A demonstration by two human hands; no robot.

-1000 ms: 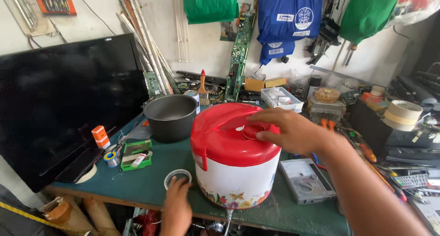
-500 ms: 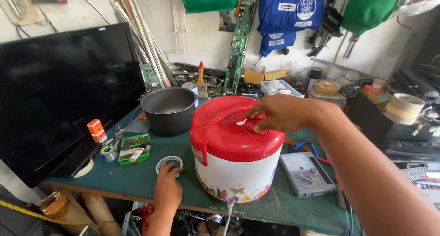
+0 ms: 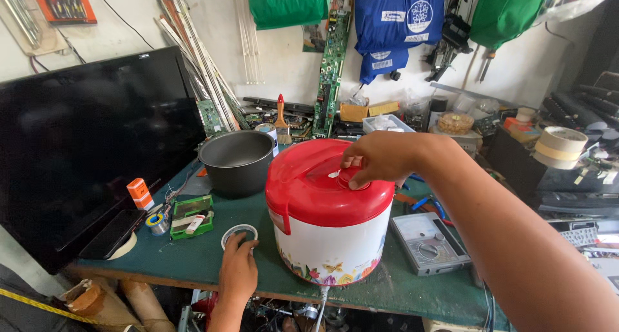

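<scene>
A rice cooker (image 3: 325, 242) with a red lid and a white flowered body stands on the green workbench (image 3: 193, 261). My right hand (image 3: 380, 158) rests on top of the red lid, its fingertips pinching the small round cap at the lid's centre. My left hand (image 3: 237, 267) lies on the bench left of the cooker, with its fingers touching a small round white-rimmed dish (image 3: 238, 233).
A dark inner pot (image 3: 237, 161) stands behind the cooker. A large black television (image 3: 90, 145) leans at the left. A green box (image 3: 191, 214), an orange box (image 3: 139, 193) and a multimeter (image 3: 429, 242) lie on the bench. Tools and clutter fill the back and right.
My right hand has shifted toward the lid's centre and now pinches the round cap. My left hand has moved up onto the small round dish. The view has shifted slightly.
</scene>
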